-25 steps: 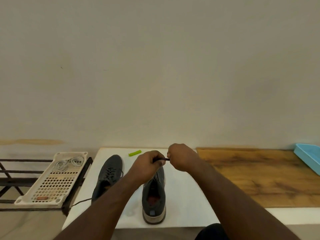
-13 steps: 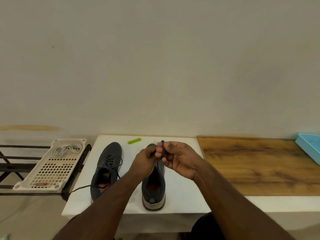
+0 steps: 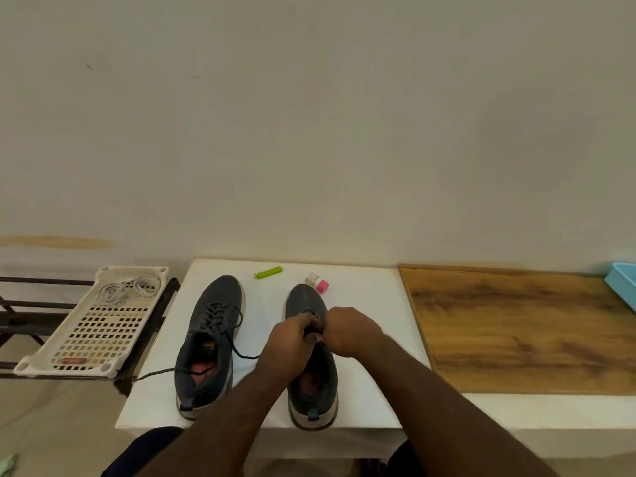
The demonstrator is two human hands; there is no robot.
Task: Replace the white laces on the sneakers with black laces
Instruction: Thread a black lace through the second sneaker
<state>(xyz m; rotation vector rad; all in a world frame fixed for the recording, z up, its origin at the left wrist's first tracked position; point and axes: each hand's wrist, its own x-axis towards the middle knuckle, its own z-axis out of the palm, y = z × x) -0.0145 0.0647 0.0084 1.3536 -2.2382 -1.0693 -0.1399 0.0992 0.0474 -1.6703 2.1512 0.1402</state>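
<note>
Over the right sneaker (image 3: 312, 356) on the white table (image 3: 361, 304), both hands have dropped from mid-air to its eyelets, left hand (image 3: 292, 339) and right hand (image 3: 351, 330) pinching the black lace (image 3: 315, 333) between curled fingers. Threading this shoe looks under way; the left sneaker (image 3: 210, 339) is already laced black, white laces (image 3: 129, 289) lying in the tray (image 3: 93, 339).

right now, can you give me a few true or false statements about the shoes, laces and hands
1. Both hands work at the right sneaker. True.
2. The left sneaker has white laces threaded. False: its laces are black, with the ends lying loose on the white table.
3. The white laces lie in the perforated tray. True.
4. The green tube rests inside the right sneaker. False: it lies on the table beyond the sneakers.
5. The left hand is flat on the table. False: it pinches the black lace with the right hand.
</note>
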